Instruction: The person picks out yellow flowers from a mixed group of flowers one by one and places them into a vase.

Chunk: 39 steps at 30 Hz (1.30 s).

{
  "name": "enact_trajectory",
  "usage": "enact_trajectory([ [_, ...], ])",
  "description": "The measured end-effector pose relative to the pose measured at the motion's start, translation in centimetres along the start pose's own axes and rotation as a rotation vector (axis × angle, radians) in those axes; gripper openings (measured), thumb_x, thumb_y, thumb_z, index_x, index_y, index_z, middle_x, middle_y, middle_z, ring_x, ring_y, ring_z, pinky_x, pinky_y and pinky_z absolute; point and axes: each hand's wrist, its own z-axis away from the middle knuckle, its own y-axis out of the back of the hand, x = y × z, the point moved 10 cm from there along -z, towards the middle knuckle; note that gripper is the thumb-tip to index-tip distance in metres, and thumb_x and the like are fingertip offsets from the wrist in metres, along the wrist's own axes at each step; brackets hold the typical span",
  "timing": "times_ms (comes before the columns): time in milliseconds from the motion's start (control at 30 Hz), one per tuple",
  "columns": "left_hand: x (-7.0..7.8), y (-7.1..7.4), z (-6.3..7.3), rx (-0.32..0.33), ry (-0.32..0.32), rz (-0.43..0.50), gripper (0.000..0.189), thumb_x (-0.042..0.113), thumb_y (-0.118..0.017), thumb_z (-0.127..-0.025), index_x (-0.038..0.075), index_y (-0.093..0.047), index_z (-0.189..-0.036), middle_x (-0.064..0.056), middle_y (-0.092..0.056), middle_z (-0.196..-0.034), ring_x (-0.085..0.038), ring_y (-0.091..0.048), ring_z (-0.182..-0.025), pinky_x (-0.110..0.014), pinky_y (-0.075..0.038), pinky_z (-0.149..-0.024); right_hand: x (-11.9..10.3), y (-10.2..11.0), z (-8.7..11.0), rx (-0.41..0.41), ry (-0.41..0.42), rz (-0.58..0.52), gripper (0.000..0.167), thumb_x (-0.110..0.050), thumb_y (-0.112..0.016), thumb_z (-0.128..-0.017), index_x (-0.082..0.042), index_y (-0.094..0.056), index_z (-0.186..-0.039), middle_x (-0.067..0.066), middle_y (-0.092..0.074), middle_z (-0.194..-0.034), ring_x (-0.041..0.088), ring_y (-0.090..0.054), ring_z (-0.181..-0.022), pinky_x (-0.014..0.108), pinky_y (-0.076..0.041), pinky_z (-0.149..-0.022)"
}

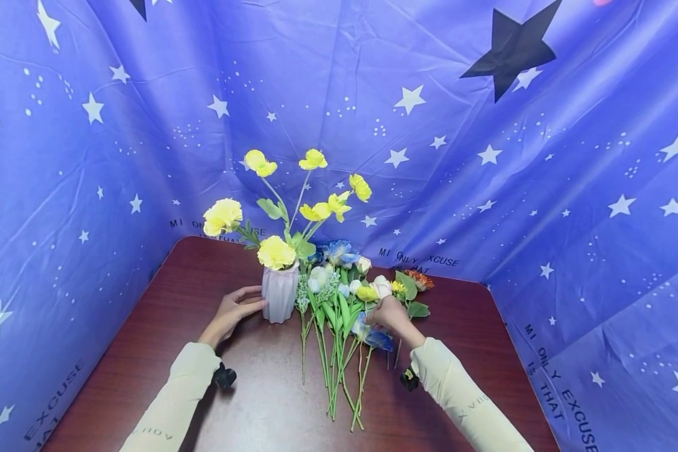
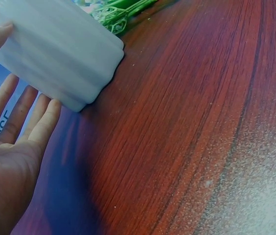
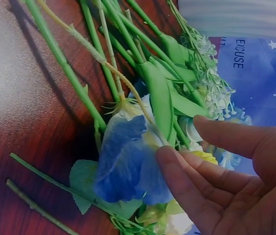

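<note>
A pale lilac fluted vase stands upright on the table, holding several yellow flowers on green stems. My left hand is at the vase's left side; in the left wrist view its fingers are extended and the thumb lies against the vase wall. Right of the vase lies a pile of artificial flowers with long green stems. My right hand reaches into that pile. In the right wrist view its thumb and fingers are apart, fingertips beside a blue flower and a thin stem. Nothing is visibly pinched.
The reddish-brown wooden table meets a blue star-printed cloth at its back and sides. An orange flower lies at the pile's far right, a white rose near its middle. Dark wrist devices hang below both sleeves.
</note>
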Motion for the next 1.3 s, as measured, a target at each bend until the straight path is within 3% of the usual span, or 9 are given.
enact_trajectory([
  [267,0.0,0.0,-0.1,-0.003,-0.008,0.007,0.06,0.014,-0.078,-0.091,-0.004,-0.053,-0.143,-0.028,-0.06,-0.139,0.002,-0.067,-0.103,-0.017,-0.056,-0.091,0.3,-0.4,-0.2,-0.002,-0.024,-0.097,0.013,-0.004,-0.083,-0.079,0.007,-0.075,-0.076,0.025,-0.074,-0.075,0.037,-0.075,-0.072,0.041,-0.064,-0.065],
  [367,0.0,0.0,-0.2,-0.003,-0.009,0.002,0.061,0.015,-0.079,-0.09,-0.003,-0.053,-0.143,-0.027,-0.061,-0.139,0.001,-0.067,-0.104,-0.018,-0.056,-0.092,0.6,-0.7,-0.4,-0.006,-0.042,-0.123,0.013,-0.002,-0.083,-0.079,0.008,-0.075,-0.076,0.021,-0.073,-0.069,0.032,-0.074,-0.065,0.038,-0.063,-0.061],
  [567,0.1,0.0,-0.4,-0.013,-0.022,0.002,0.061,0.016,-0.08,-0.09,-0.002,-0.054,-0.142,-0.024,-0.063,-0.136,-0.001,-0.068,-0.104,-0.019,-0.057,-0.091,1.4,-1.3,-1.0,-0.007,-0.081,-0.155,0.016,0.001,-0.083,-0.076,0.006,-0.072,-0.066,0.017,-0.071,-0.062,0.027,-0.071,-0.058,0.034,-0.061,-0.054],
  [900,0.1,0.0,-0.3,-0.012,-0.025,0.003,0.062,0.016,-0.08,-0.09,-0.003,-0.054,-0.142,-0.023,-0.063,-0.136,0.0,-0.068,-0.104,-0.019,-0.056,-0.091,2.0,-1.8,-1.3,0.014,-0.138,-0.015,0.018,-0.006,-0.086,-0.074,0.001,-0.073,-0.063,0.016,-0.072,-0.062,0.023,-0.07,-0.052,0.033,-0.061,-0.053],
  [1300,-0.1,0.1,-0.2,-0.001,-0.015,-0.002,0.062,0.017,-0.08,-0.089,-0.001,-0.055,-0.142,-0.024,-0.063,-0.136,-0.002,-0.068,-0.105,-0.019,-0.057,-0.091,2.2,-2.3,-1.3,0.034,-0.131,0.125,0.022,-0.014,-0.089,-0.075,-0.003,-0.074,-0.061,0.006,-0.068,-0.054,0.016,-0.065,-0.047,0.03,-0.058,-0.052],
])
